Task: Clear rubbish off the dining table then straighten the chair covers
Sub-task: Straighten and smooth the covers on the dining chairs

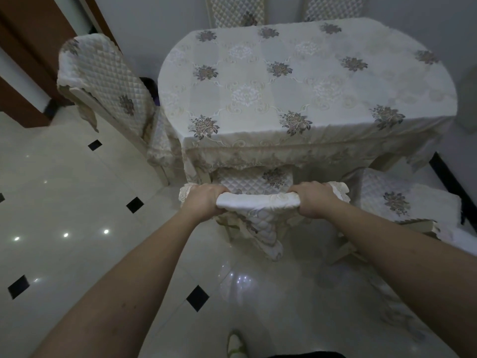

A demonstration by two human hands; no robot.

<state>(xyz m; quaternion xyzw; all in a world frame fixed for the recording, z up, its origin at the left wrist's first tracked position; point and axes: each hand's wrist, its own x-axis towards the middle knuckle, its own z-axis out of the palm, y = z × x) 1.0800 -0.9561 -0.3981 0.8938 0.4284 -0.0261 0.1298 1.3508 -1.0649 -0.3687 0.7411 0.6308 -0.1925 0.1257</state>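
Note:
A dining table (296, 81) under a cream floral tablecloth fills the upper middle; nothing lies on its top. Directly below me stands a chair pushed under the table's near edge, wearing a quilted cream chair cover (258, 201). My left hand (204, 200) grips the left end of the cover at the top of the chair back. My right hand (313, 201) grips the right end. The cover is bunched between them, and a fold hangs down behind the chair back. The chair's quilted seat pad (255, 179) shows just beyond my hands.
A second covered chair (108, 81) stands at the table's left, its cover hanging unevenly. A third covered chair (402, 200) is at the right. Two more chair backs (237, 11) rise behind the table. Glossy tiled floor (77, 202) lies to the left; a brown door stands upper left.

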